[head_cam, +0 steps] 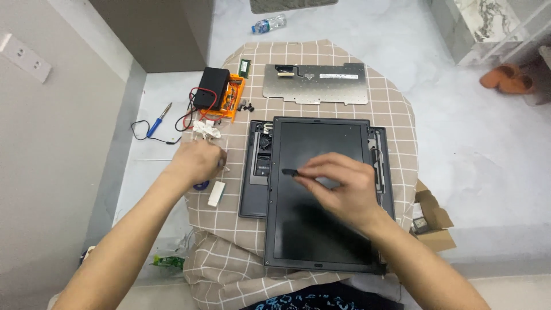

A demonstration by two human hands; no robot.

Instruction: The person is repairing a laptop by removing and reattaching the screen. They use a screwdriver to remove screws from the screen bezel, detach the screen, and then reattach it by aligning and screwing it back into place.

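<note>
My right hand [340,185] hovers over a dark laptop screen panel [321,229] and pinches a small black part [290,171] between thumb and fingers. The panel lies across the opened laptop base [254,189] on a checked tablecloth [224,241]. My left hand [198,162] reaches to the table's left edge, fingers closed beside a crumpled white plastic bag [206,130]; whether it holds anything is hidden. A small white block [216,193] lies just below that hand.
A detached keyboard plate [315,84] lies at the back. A black box on an orange case [221,92], a green memory stick [244,67] and several black screws [247,106] sit back left. On the floor: a soldering iron [158,120], water bottle [268,23], cardboard box [434,221].
</note>
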